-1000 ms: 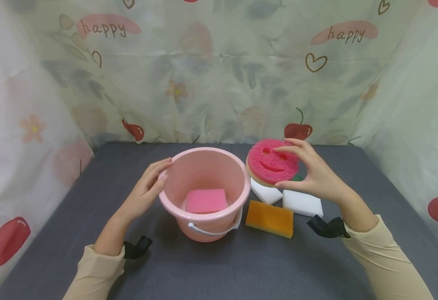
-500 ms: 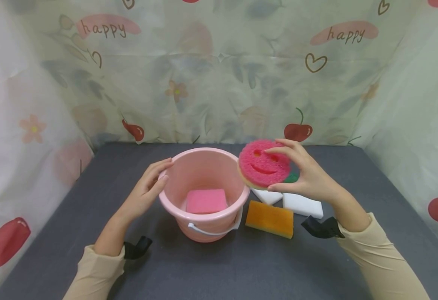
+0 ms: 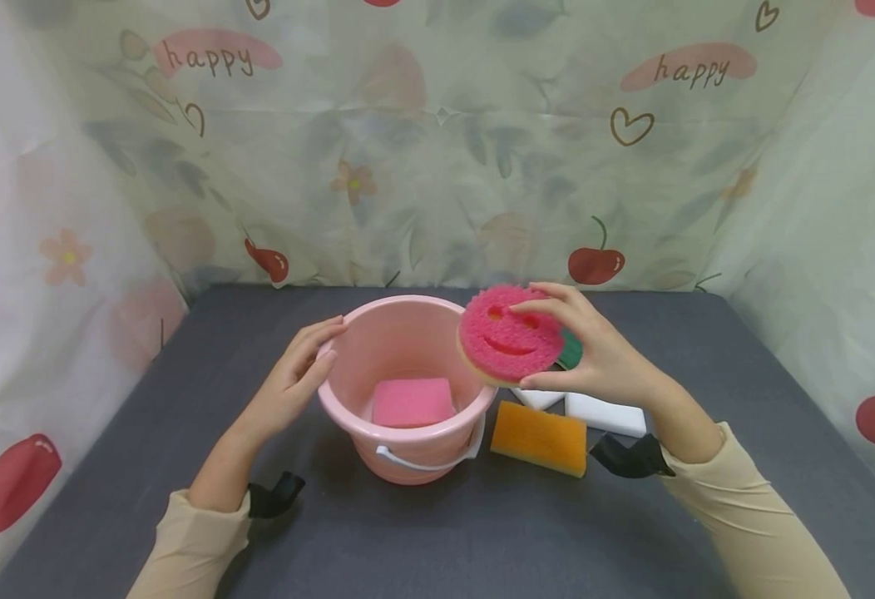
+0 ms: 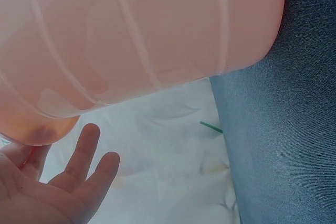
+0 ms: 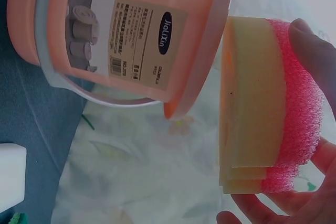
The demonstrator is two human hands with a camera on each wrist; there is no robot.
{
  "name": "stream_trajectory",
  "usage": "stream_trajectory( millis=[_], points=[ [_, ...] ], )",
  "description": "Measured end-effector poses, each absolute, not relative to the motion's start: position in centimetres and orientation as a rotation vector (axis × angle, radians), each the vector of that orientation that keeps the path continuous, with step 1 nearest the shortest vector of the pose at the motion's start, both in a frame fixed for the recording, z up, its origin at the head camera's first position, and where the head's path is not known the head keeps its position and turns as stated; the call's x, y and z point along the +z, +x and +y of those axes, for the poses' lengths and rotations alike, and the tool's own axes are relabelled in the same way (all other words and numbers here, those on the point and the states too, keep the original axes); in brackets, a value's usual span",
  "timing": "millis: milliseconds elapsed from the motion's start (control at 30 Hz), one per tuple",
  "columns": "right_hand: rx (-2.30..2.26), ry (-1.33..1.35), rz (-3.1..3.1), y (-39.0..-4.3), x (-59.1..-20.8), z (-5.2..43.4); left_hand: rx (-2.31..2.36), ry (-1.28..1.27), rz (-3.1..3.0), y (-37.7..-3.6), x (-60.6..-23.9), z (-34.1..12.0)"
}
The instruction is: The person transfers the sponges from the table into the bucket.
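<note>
**Smiley sponge hovering at the bucket rim**

While the left hand (image 3: 291, 381) rests with relaxed fingers against the left side of the pink bucket (image 3: 407, 391), the right hand (image 3: 595, 358) pinches the round smiley sponge (image 3: 510, 343) by its edges, held upright over the bucket's right rim. I'd say the trick is getting the sponge fully past the rim before letting go, since it overlaps the lip only partly and could tip outward onto the table. Bracing the bucket seems smart, it looks light.

One pink rectangular sponge (image 3: 412, 401) lies flat on the bucket floor. On the table right of the bucket sit an orange sponge (image 3: 538, 438) and white blocks (image 3: 606, 413), partly hidden behind the hand. Something green (image 3: 572, 352) peeks out behind the smiley, can't tell what. Left wrist view shows mostly bucket wall and fingertips.
</note>
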State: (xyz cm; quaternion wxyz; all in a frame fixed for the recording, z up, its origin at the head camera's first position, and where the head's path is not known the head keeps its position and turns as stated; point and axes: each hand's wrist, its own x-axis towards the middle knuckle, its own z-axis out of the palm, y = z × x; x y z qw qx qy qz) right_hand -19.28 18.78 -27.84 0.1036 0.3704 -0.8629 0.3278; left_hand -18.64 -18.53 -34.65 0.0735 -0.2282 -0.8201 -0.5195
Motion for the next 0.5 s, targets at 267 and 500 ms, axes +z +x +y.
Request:
stream_trajectory(
  millis=[267, 500],
  points=[
    [0.986, 1.131, -2.539, -19.2, -27.9, 17.9, -1.56, -0.675, -2.47, -18.6, -34.6, -18.5],
    [1.012, 1.151, -2.539, -19.2, -27.9, 17.1, -1.572, -0.697, -2.438, -18.6, -34.7, -18.5]
  ],
)
